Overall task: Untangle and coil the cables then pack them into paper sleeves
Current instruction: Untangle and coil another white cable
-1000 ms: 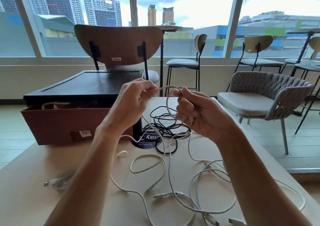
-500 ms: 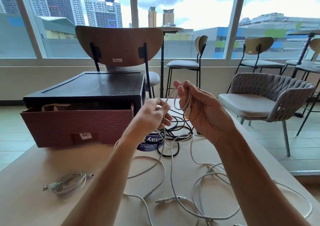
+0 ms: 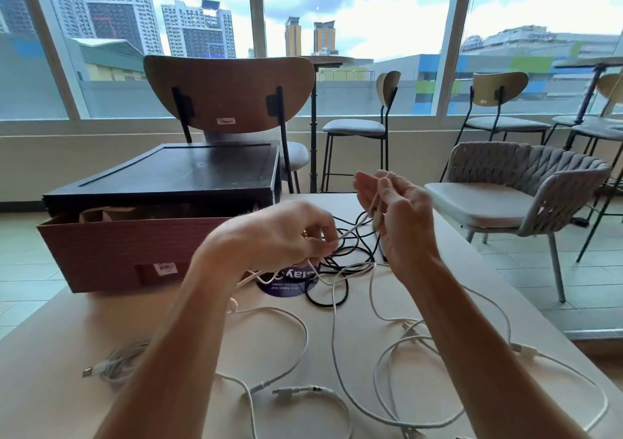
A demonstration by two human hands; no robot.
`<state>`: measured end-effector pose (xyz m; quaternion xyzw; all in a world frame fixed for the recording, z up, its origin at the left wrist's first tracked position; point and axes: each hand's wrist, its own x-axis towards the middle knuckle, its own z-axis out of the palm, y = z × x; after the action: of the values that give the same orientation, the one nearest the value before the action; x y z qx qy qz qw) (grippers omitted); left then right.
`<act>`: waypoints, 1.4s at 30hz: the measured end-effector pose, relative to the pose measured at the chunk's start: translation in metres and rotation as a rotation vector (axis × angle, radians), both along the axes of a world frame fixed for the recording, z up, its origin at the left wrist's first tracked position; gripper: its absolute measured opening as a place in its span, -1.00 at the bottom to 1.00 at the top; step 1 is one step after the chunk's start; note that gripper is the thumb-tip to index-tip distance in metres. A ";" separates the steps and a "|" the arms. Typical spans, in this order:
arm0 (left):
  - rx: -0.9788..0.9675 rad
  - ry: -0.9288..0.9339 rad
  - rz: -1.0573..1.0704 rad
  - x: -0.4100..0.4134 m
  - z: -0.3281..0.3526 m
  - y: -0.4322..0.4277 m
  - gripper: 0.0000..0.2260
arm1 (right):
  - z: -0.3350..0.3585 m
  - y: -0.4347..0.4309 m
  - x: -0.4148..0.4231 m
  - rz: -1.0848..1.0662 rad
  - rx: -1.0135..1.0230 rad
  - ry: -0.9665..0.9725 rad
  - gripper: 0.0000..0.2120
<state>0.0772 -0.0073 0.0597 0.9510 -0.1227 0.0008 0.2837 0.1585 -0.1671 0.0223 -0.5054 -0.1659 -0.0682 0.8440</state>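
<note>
A white cable runs taut between my two hands above the beige table. My left hand pinches it low, over the blue round sticker. My right hand is raised, fingers loosely curled with loops of the same cable lying across them. Several loose white cables sprawl on the table near me. A black cable lies tangled beyond my hands. A coiled white cable rests at the left.
A red-brown cardboard box holding brown paper sleeves stands at the left, a black lid on top. A wooden chair is behind it. A woven grey armchair stands right of the table.
My left hand has dropped lower and slid along the cable toward the table. My right hand stayed raised with the loops and opened a little.
</note>
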 end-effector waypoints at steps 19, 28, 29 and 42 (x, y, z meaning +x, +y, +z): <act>-0.233 -0.882 0.313 0.001 0.012 0.018 -0.88 | 0.014 -0.028 -0.008 0.807 -0.315 -0.086 -0.68; -0.200 -0.765 0.280 0.023 -0.011 0.015 -0.91 | 0.013 -0.028 -0.002 0.970 -0.021 -0.042 -0.75; -0.230 -0.723 0.287 0.025 -0.014 0.012 -0.92 | 0.013 -0.027 -0.003 0.988 0.013 -0.042 -0.76; -0.353 -0.229 0.231 0.029 -0.028 -0.019 -0.74 | 0.016 -0.027 0.008 0.769 0.529 0.057 -0.56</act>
<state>0.1058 -0.0263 0.0320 0.8881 -0.0425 0.1626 0.4279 0.1661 -0.1938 0.0387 -0.1761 -0.2949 0.2235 0.9122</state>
